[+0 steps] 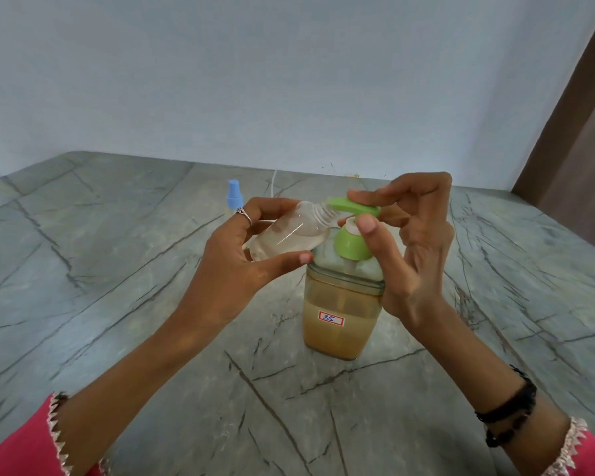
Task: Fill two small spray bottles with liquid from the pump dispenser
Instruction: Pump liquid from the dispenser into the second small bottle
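A square clear pump dispenser with yellowish liquid and a "35" label stands mid-table. Its green pump head points left. My left hand holds a small clear uncapped spray bottle tilted on its side, its threaded neck right at the pump spout. A little liquid lies in the bottle. My right hand rests its fingers on top of the pump head, with the thumb beside the green collar. A second small bottle with a blue spray cap stands behind my left hand, mostly hidden.
The grey marble-patterned table runs back to a pale blue wall. A thin white tube lies on the table behind the bottles. A brown door frame stands at the far right.
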Available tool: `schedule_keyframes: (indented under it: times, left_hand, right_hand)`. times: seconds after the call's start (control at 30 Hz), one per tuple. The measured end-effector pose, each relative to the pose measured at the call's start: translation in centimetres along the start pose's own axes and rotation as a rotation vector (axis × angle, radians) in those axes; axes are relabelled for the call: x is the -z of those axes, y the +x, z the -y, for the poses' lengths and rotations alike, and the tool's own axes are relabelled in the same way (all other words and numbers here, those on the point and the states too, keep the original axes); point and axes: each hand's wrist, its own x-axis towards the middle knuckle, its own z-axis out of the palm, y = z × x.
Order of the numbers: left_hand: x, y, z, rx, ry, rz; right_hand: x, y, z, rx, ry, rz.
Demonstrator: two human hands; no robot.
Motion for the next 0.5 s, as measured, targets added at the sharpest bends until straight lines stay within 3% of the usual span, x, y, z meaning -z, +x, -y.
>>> schedule_keyframes:
  times: [0.27, 0.5]
  left_hand:
    - [-0.01, 0.05, -0.12, 0.019, -0.017, -0.001]
    - [-0.01, 0.19, 0.13, 0.015, -0.024, -0.004]
  right_hand:
    - [-0.06, -0.35, -0.80, 0.047, -0.057, 0.024]
    - [0.08, -0.30, -0.45, -0.047, -0.014, 0.073]
